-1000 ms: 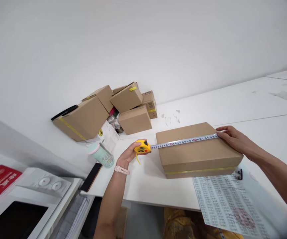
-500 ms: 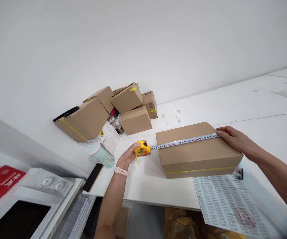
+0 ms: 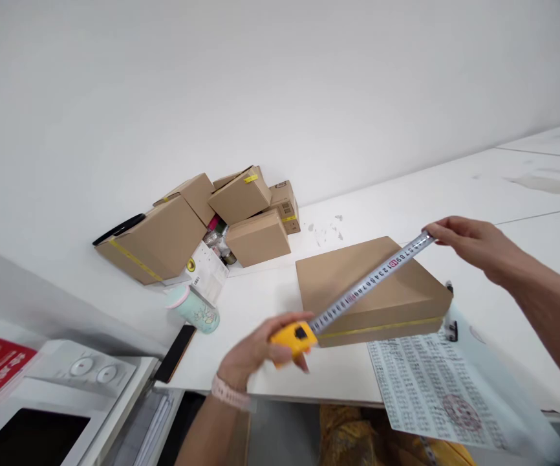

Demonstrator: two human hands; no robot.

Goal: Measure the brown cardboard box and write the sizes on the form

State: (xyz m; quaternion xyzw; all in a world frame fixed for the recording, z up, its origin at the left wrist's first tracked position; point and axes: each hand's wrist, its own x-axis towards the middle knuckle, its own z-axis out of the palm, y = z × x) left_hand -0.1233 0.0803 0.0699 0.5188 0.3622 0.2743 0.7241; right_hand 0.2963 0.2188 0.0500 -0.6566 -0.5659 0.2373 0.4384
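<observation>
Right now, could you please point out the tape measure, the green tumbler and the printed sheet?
Tape measure (image 3: 290, 336), head view: its yellow case.
Green tumbler (image 3: 197, 312), head view: its body.
Printed sheet (image 3: 430, 382), head view: its lettering.

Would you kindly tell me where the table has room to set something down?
The widest bare stretch of table lies between the near carton and the wall; a smaller patch separates that carton from the cup. The back left is crowded with stacked cartons, and a printed sheet covers part of the front right.
</observation>
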